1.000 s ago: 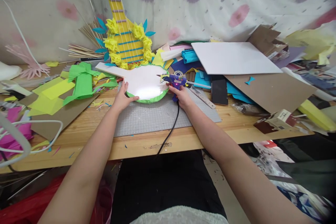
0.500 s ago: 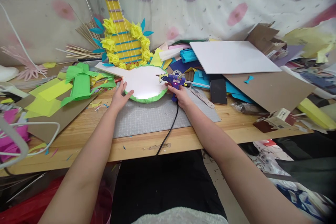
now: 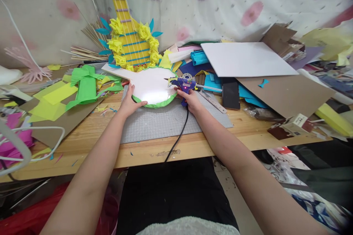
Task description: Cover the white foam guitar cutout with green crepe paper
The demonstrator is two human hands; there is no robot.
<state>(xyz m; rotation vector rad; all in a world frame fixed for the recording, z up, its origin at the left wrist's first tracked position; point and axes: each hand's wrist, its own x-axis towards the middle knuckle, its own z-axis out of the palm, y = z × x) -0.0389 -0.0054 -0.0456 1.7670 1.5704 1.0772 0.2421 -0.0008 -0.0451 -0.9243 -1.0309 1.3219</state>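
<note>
Currently: two hands [image 3: 130,103] at one white board [image 3: 150,84], one glue gun [image 3: 185,87].
Board is over the cutting mat's [image 3: 157,125] back left corner. Left thumb and fingers spread apart at the board's left edge; cannot tell if clamped. Right hand [image 3: 191,100] closed round the glue gun, beside the board's right edge. Room toward the surface's [image 3: 91,137] front edge: strip of mat and wood, crossed by one cord [image 3: 179,139]. Gun's right: one ruler [image 3: 212,102], one phone [image 3: 231,93].
</note>
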